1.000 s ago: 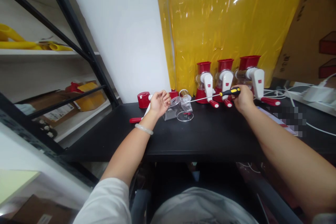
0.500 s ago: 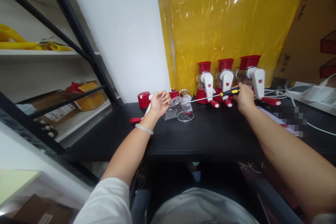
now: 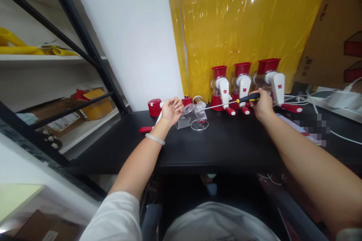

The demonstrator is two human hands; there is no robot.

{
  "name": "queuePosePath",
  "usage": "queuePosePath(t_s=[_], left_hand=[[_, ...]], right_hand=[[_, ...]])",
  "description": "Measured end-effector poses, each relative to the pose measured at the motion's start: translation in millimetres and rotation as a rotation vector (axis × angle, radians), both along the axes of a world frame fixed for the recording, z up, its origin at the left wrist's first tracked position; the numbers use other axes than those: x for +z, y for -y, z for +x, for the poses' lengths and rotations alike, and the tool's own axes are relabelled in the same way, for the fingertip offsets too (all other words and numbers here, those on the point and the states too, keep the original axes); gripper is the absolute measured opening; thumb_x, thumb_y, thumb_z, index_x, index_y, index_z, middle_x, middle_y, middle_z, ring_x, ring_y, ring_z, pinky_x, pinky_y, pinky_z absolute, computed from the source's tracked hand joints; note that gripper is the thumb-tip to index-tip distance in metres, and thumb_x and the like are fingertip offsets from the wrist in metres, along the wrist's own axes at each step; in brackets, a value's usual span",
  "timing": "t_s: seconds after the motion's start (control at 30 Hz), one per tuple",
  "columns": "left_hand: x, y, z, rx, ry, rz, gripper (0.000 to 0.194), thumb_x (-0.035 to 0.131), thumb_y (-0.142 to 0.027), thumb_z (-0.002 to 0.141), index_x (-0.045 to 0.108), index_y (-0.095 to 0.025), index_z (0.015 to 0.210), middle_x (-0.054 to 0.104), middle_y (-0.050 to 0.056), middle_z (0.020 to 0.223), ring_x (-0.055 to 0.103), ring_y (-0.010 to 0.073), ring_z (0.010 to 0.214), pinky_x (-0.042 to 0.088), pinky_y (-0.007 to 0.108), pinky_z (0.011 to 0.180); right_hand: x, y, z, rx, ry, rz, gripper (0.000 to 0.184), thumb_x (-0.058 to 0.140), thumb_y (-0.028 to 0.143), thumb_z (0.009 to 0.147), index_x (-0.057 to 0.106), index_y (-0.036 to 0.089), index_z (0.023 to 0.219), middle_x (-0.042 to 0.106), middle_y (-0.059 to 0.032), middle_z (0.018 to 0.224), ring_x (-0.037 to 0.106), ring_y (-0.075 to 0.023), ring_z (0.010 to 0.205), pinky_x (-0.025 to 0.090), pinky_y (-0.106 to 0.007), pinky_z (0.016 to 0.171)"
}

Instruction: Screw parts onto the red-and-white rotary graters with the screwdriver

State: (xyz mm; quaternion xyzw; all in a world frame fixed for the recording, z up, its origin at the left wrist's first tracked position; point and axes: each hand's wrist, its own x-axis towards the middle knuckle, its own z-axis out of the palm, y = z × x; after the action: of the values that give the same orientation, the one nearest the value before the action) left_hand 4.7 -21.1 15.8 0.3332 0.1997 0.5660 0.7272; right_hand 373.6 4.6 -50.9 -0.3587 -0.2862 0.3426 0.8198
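My right hand (image 3: 263, 104) grips the black and yellow handle of a screwdriver (image 3: 249, 98). Its long thin shaft points left, and the tip meets or lies in front of a clear plastic part (image 3: 200, 113); contact is hard to tell. My left hand (image 3: 172, 111), palm turned up with fingers curled, is beside the clear grater housing (image 3: 186, 118); whatever it grasps is hidden. A white crank with a red handle (image 3: 146, 129) lies partly under that hand. Behind it sits a red round base (image 3: 154, 107). A metal grating drum (image 3: 199, 100) stands behind the clear parts.
Three red and white rotary graters (image 3: 220, 86) stand along the back of the black table (image 3: 203, 150). A phone-like flat object (image 3: 296, 128), partly blurred, lies on the right near white cables and a power strip (image 3: 339, 101). A black-framed shelf (image 3: 93, 52) stands left.
The screwdriver handle has shifted slightly to the right-hand fingers' left and turned a little. My left hand and the clear parts stay in place; the view has moved very slightly.
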Motion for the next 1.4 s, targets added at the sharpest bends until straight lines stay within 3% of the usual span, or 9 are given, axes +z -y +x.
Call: queuePosePath(t_s=[0.17,0.3,0.47,0.67,0.83,1.0,1.2,1.3,1.4], left_hand=[[-0.2,-1,0,0.000,-0.007,0.003,0.040,0.038,-0.022,0.107,0.031,-0.023,0.067,0.029,-0.005,0.061,0.033,0.0103,0.046,0.036,0.018,0.045],[-0.5,-1,0,0.007,-0.010,-0.002,0.039,0.044,-0.021,0.103,0.031,-0.023,0.067,0.029,-0.005,0.061,0.032,0.0107,0.047,0.036,0.018,0.045],[-0.7,-1,0,-0.009,-0.006,0.006,0.041,0.037,-0.020,0.106,0.029,-0.024,0.066,0.027,-0.005,0.059,0.032,0.0105,0.045,0.036,0.019,0.046],[-0.4,-2,0,-0.014,0.003,0.003,0.041,0.037,-0.019,0.106,0.029,-0.024,0.066,0.025,-0.006,0.058,0.028,0.0095,0.044,0.034,0.019,0.045],[-0.5,-3,0,-0.016,0.005,-0.004,0.040,0.039,-0.019,0.105,0.028,-0.024,0.066,0.024,-0.006,0.058,0.027,0.0097,0.044,0.032,0.018,0.044],[-0.5,-3,0,-0.012,0.012,-0.013,0.040,0.040,-0.018,0.104,0.028,-0.024,0.066,0.023,-0.006,0.059,0.025,0.0094,0.043,0.031,0.018,0.043],[0.4,-1,1,-0.013,0.009,-0.014,0.040,0.040,-0.018,0.104,0.028,-0.024,0.066,0.022,-0.007,0.058,0.024,0.0090,0.042,0.031,0.018,0.044],[0.5,-2,1,-0.016,0.004,-0.005,0.040,0.037,-0.019,0.105,0.028,-0.024,0.066,0.024,-0.006,0.057,0.026,0.0089,0.042,0.031,0.018,0.043],[0.2,-2,1,-0.015,-0.007,0.005,0.042,0.033,-0.021,0.107,0.028,-0.023,0.066,0.024,-0.006,0.057,0.029,0.0090,0.042,0.033,0.018,0.044]], right_hand=[[-3.4,-3,0,-0.154,0.118,-0.073,0.028,0.075,0.031,0.092,0.061,0.022,0.069,0.048,0.0045,0.049,0.037,-0.0072,0.036,0.027,-0.016,0.028],[-0.7,-5,-1,-0.115,0.057,-0.004,0.021,0.075,0.021,0.083,0.061,0.022,0.068,0.054,0.0026,0.054,0.045,-0.0086,0.039,0.033,-0.017,0.030],[7.3,-2,-5,-0.055,-0.105,0.000,0.017,0.067,0.012,0.075,0.059,0.023,0.066,0.054,0.0029,0.055,0.048,-0.0099,0.047,0.040,-0.017,0.035],[4.0,1,-3,-0.027,-0.002,0.047,0.025,0.070,0.024,0.088,0.060,0.022,0.066,0.056,0.0007,0.059,0.050,-0.0099,0.044,0.040,-0.019,0.037],[-0.3,0,1,-0.115,0.152,-0.076,0.041,0.067,0.043,0.103,0.062,0.021,0.069,0.048,0.0029,0.049,0.036,-0.0079,0.033,0.025,-0.018,0.029],[1.1,0,-2,-0.114,0.076,-0.056,0.024,0.075,0.021,0.091,0.060,0.021,0.072,0.057,0.0028,0.058,0.042,-0.0069,0.039,0.030,-0.016,0.032],[11.9,8,-10,-0.005,-0.096,0.015,0.018,0.060,0.006,0.077,0.058,0.019,0.065,0.053,0.0011,0.060,0.050,-0.0093,0.048,0.036,-0.018,0.038],[15.5,11,-12,0.020,-0.116,0.035,0.022,0.058,0.009,0.084,0.058,0.018,0.064,0.054,-0.0003,0.062,0.051,-0.0094,0.048,0.037,-0.019,0.040],[14.5,10,-11,-0.006,-0.039,-0.032,0.038,0.057,0.027,0.102,0.056,0.019,0.065,0.049,0.0002,0.055,0.043,-0.0091,0.039,0.033,-0.020,0.036]])
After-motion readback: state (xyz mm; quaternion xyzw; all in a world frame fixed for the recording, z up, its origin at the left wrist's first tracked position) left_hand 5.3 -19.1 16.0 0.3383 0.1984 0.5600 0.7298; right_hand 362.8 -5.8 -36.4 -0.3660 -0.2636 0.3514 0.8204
